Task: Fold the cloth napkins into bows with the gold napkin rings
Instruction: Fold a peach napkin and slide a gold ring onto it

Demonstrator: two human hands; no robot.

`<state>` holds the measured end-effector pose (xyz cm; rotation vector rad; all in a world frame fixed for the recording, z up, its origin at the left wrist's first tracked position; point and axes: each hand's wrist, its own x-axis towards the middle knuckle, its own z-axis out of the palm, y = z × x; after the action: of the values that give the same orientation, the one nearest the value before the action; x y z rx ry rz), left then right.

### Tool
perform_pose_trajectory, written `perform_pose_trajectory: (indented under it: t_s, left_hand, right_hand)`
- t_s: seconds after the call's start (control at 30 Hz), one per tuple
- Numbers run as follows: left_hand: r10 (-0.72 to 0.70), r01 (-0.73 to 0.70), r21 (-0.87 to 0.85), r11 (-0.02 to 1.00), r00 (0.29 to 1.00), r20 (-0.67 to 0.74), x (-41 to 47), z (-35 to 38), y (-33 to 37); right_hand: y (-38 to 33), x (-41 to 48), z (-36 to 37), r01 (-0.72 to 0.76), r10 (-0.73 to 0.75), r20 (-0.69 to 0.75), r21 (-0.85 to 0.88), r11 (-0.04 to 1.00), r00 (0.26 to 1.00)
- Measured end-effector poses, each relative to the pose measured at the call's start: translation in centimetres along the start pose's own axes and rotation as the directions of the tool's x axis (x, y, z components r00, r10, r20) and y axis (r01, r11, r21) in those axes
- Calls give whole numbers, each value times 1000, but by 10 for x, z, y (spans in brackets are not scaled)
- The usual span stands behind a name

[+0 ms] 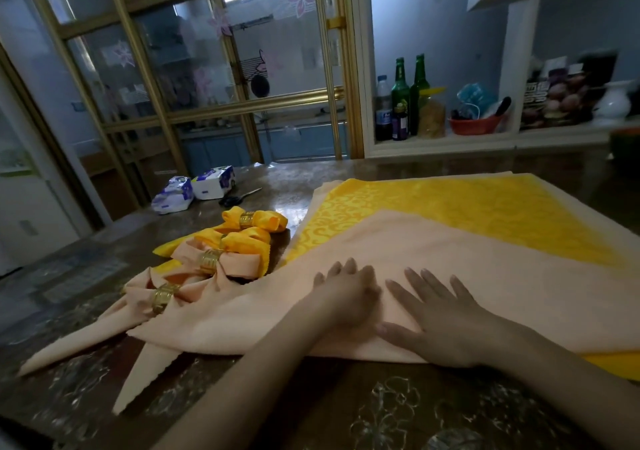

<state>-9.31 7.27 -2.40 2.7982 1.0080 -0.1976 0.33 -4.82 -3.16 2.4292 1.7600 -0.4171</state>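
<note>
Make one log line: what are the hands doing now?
left hand: pressing peach napkin | right hand: flat on napkin | finished bows: ringed, on left

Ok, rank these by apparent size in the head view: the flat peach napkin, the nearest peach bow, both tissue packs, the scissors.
1. flat peach napkin, by far.
2. nearest peach bow, helped by nearness to the camera.
3. left tissue pack and right tissue pack: alike, not ranked apart.
4. scissors, smallest.

Dark patterned table (346, 408); napkins (450, 241), finished bows (214, 259), tissue packs (194, 190), scissors (239, 197)
</note>
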Motion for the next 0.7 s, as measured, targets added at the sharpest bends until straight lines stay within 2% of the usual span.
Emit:
perform_pose_trajectory:
  t_s: [0.2,0.7]
  left_hand:
    - [-17,15,-48,999,999,-46,19,13,-8]
    - [-69,70,-40,997,997,20,4,16,-14]
  right_hand:
    - [10,19,3,3,3,-110,54,999,994]
    - [12,11,3,122,-109,-136,87,989,985]
